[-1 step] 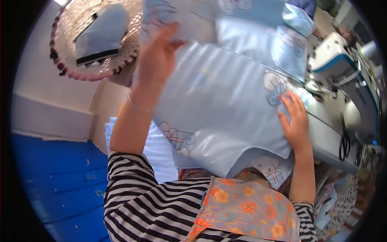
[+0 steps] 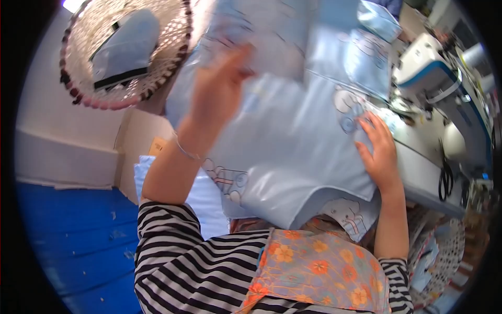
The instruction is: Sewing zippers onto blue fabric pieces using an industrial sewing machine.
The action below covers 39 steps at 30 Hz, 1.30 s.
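A large light blue printed fabric piece (image 2: 282,141) with a smooth sheen and cartoon animals spreads in front of me, its near edge curling toward my lap. My left hand (image 2: 222,86), blurred by motion, pinches a smaller light blue fabric panel (image 2: 272,36) above the large piece's far side. The fingers of my right hand (image 2: 379,149) lie slightly apart on the large piece's right edge, beside a printed figure. More pale blue pieces, one a folded fabric piece (image 2: 368,60), lie beyond at the far right.
A sewing machine (image 2: 426,63) stands at the right, with black-handled scissors (image 2: 445,180) near the table edge. At the far left, a woven basket (image 2: 117,99) holds a blue item with black trim. Another basket (image 2: 449,256) sits low right; blue fabric (image 2: 201,204) hangs near my left arm.
My left hand has moved right and slightly down, carrying the smaller panel over the large piece. My right hand stays on the fabric's edge. The whole view has shifted slightly.
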Each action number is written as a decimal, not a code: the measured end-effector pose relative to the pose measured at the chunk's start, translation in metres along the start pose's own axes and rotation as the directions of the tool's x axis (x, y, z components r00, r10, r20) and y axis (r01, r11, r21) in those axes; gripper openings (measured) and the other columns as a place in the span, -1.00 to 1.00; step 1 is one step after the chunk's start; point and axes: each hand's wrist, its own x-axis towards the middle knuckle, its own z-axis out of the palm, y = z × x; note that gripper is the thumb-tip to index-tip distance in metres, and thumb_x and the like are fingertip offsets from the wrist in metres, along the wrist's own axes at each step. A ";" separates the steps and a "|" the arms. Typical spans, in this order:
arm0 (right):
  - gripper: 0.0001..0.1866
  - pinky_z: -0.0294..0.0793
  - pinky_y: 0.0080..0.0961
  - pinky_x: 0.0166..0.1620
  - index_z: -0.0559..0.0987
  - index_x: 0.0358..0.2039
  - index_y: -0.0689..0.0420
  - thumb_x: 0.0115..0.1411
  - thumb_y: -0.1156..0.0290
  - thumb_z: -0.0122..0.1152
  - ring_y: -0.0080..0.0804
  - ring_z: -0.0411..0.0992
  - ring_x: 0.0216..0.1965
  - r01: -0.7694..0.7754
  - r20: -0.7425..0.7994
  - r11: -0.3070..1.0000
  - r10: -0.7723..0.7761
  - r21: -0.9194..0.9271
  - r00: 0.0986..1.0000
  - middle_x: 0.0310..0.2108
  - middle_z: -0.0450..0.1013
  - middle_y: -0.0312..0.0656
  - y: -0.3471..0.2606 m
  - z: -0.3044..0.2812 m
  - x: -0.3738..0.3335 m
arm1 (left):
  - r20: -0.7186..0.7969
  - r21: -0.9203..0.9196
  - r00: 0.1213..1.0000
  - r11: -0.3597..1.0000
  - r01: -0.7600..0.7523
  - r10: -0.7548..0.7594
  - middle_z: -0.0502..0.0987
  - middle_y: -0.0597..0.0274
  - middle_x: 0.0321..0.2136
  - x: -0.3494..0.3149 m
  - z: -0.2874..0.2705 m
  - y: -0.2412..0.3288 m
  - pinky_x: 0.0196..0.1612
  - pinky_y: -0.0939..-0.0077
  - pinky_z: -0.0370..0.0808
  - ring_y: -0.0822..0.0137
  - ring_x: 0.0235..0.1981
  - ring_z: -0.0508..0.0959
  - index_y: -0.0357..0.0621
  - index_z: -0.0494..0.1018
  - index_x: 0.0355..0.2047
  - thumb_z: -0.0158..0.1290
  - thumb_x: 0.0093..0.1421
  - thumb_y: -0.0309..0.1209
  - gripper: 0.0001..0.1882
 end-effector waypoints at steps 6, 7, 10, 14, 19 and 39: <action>-0.49 0.18 -0.33 0.29 0.40 0.17 0.24 0.21 0.44 0.21 -0.23 0.28 0.22 -0.183 0.112 0.302 0.237 0.935 0.965 0.16 0.36 -0.12 0.004 0.003 -0.013 | 0.192 -0.060 0.747 0.752 0.657 -0.637 0.52 0.20 -0.01 -0.047 0.104 -0.077 0.00 0.42 0.49 0.34 -0.06 0.54 -0.22 0.34 0.17 0.09 0.24 -0.47 -0.52; -0.47 0.20 -0.39 0.26 0.38 0.18 0.28 0.20 0.47 0.22 -0.29 0.31 0.18 -0.181 0.044 0.342 0.373 0.922 0.927 0.12 0.39 -0.15 0.000 0.003 -0.013 | 0.275 0.109 0.668 0.713 0.693 -0.691 0.50 0.18 0.03 -0.040 0.106 -0.087 0.04 0.41 0.46 0.35 -0.03 0.52 -0.24 0.31 0.19 0.10 0.24 -0.44 -0.50; -0.58 0.36 -0.45 0.09 0.48 0.05 0.32 0.18 0.49 0.24 -0.38 0.39 0.04 -0.158 0.054 0.149 0.539 0.976 0.841 0.01 0.46 -0.17 -0.002 0.009 -0.009 | 0.400 -0.033 0.651 0.699 0.714 -0.646 0.47 0.13 0.06 -0.014 0.102 -0.088 0.09 0.39 0.43 0.34 0.01 0.50 -0.28 0.29 0.18 0.11 0.25 -0.34 -0.47; -0.64 0.40 -0.41 0.03 0.52 -0.01 0.33 0.21 0.43 0.22 -0.38 0.45 -0.05 -0.489 0.323 0.364 0.430 0.793 0.843 -0.08 0.51 -0.19 -0.011 -0.013 -0.002 | 0.351 -0.033 0.723 0.764 0.645 -0.595 0.49 0.12 -0.01 0.026 0.099 -0.091 0.06 0.42 0.44 0.33 -0.05 0.51 -0.32 0.29 0.17 0.17 0.23 -0.23 -0.40; -0.54 0.41 -0.51 -0.03 0.46 0.08 0.32 0.25 0.30 0.20 -0.48 0.45 -0.12 -0.461 0.290 0.449 0.399 0.765 0.870 -0.15 0.52 -0.17 -0.015 -0.013 0.001 | 0.211 0.352 0.858 0.856 0.380 -0.468 0.53 0.13 -0.12 0.024 0.129 -0.122 -0.01 0.50 0.45 0.39 -0.09 0.51 -0.32 0.30 0.14 0.19 0.16 -0.37 -0.43; -0.85 0.43 -0.39 -0.43 0.62 -0.30 0.23 0.08 0.64 0.28 -0.19 0.45 -0.51 -0.142 -0.407 0.942 0.263 0.305 0.875 -0.47 0.47 -0.12 -0.011 0.008 -0.039 | 0.645 0.765 0.763 -0.033 -0.644 0.040 0.48 0.06 0.05 0.015 0.161 -0.109 0.12 0.24 0.37 0.14 0.08 0.46 -0.10 0.53 -0.04 0.06 0.02 -0.55 -0.57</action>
